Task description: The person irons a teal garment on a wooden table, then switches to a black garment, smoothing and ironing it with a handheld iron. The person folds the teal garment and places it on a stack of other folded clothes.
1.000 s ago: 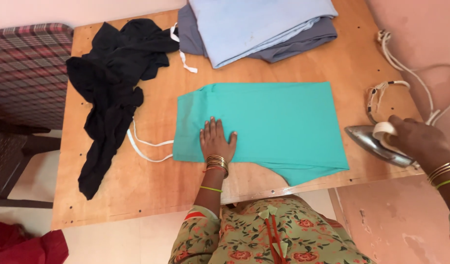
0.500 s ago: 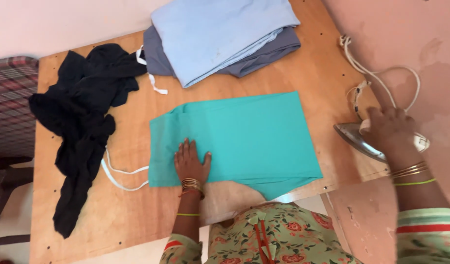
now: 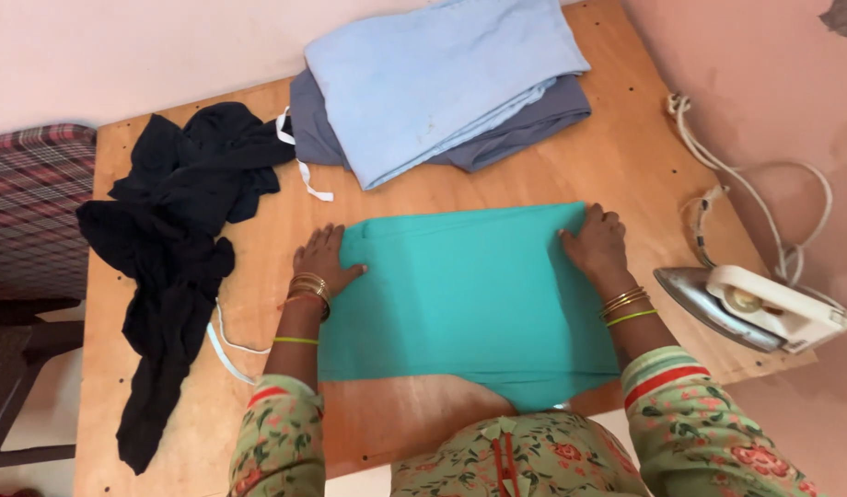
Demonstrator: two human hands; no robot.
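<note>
- Head view: teal folded garment (image 3: 469, 294) lies flat mid-table, soft and light; its far corners look like the natural hold.
- Left hand (image 3: 324, 258) rests open-palmed on the ten o'clock corner, gripping nothing.
- Right hand (image 3: 594, 241) presses flat at two o'clock, unclenched.
- Electric iron (image 3: 755, 308) sits at three o'clock, untouched; black cloth (image 3: 170, 239) at nine.

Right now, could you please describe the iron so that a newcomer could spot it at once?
Start from the wooden table and go to its right edge. The iron lies there, beyond the right hand on the teal cloth. It is the only hard thing: a shiny metal base, white handle and white cord.
</note>
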